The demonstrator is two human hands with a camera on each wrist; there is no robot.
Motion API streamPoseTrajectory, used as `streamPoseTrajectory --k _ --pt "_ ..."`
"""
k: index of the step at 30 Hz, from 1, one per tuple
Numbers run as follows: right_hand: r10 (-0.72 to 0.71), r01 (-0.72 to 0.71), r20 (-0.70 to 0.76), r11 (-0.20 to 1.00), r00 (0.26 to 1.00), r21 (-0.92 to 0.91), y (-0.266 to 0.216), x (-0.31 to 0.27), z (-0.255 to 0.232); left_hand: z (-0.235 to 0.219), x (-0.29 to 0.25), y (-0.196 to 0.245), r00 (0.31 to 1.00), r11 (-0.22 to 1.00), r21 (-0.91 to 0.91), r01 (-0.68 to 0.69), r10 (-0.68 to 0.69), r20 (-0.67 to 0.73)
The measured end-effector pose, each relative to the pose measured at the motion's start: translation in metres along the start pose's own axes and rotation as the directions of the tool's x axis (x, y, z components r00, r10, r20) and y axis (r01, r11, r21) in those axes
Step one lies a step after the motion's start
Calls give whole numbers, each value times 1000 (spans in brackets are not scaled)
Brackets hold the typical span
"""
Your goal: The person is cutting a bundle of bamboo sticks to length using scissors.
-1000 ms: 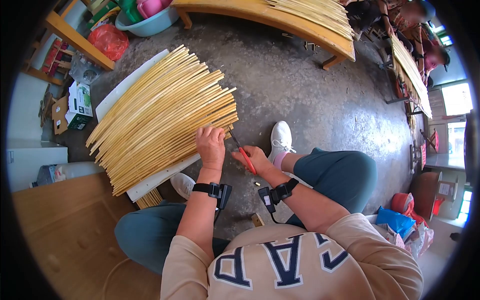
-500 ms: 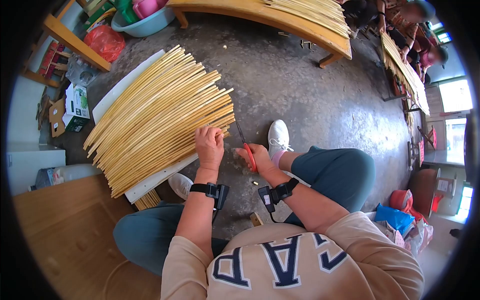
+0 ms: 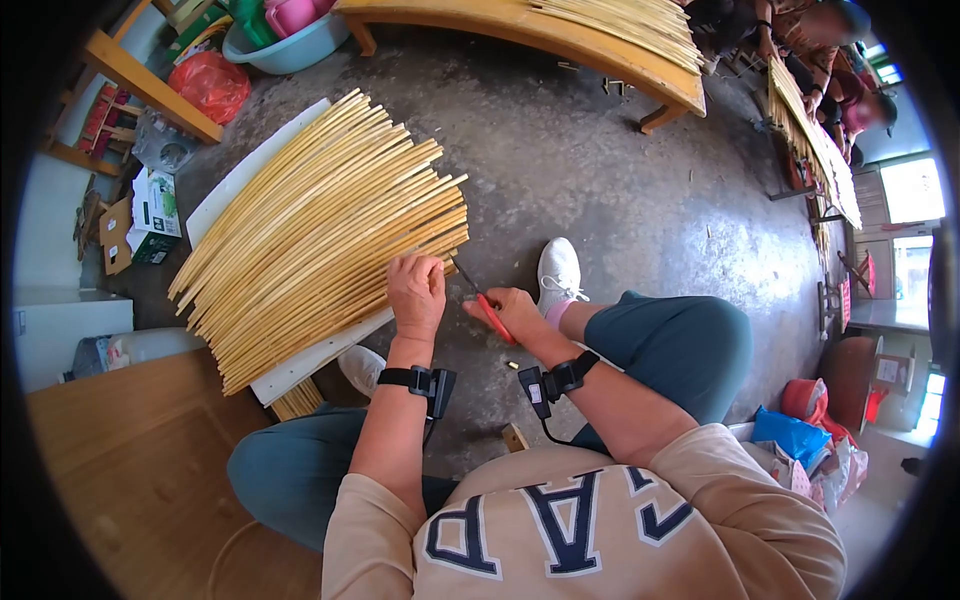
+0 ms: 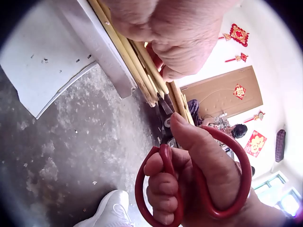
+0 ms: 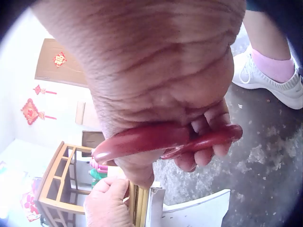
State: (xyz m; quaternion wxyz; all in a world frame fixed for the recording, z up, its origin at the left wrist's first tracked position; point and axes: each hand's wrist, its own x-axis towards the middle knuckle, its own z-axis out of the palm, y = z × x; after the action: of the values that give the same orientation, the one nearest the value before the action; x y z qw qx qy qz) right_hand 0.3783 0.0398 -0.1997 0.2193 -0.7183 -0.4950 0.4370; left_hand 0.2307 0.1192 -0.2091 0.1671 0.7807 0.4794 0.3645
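Long yellow sticks (image 3: 320, 240) lie side by side in a wide layer on a white board (image 3: 330, 358). My left hand (image 3: 416, 292) rests at their near right ends, fingers curled, pinching a stick (image 4: 150, 66); its fingertips are partly hidden. Just right of it, my right hand (image 3: 515, 315) grips red-handled scissors (image 3: 492, 318), thumb through one loop and fingers through the other. The dark scissor blades reach the stick ends in the left wrist view, close below the left hand. From the right wrist, the red handles (image 5: 142, 142) show across the palm.
A white shoe (image 3: 560, 270) stands on the concrete floor beyond the right hand. A wooden bench (image 3: 500, 22) with more sticks is at the back, and people work at another stick-covered table (image 3: 815, 150) at right. A cardboard box (image 3: 155, 215) sits at left.
Half a second ago the scissors pointed upward, clear of the sticks; now they have tilted back left, blade tips at the stick ends. The left hand has barely moved.
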Motion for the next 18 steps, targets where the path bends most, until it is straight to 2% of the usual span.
streamPoseTrajectory --k 1,3,7,10,15,18 --pt "1 -1 1 1000 1000 1 0 0 0 0 0 0 1000 1000 1 1 -1 1" --pt "-22 22 5 1000 1000 20 1 -1 -1 0 1 0 996 995 -45 85 -86 -15" --pt "-15 15 -15 999 1000 -35 1 -1 0 -2 6 0 998 998 -1 58 -58 -7" --pt "-4 4 15 1000 1000 21 -1 -1 -2 -2 8 -2 997 996 52 66 -67 23" --pt "129 -142 98 979 987 144 0 2 3 -2 10 0 996 997 45 63 -65 52" --pt "131 -140 80 984 988 110 -1 2 4 -3 9 2 996 997 51 64 -67 61"
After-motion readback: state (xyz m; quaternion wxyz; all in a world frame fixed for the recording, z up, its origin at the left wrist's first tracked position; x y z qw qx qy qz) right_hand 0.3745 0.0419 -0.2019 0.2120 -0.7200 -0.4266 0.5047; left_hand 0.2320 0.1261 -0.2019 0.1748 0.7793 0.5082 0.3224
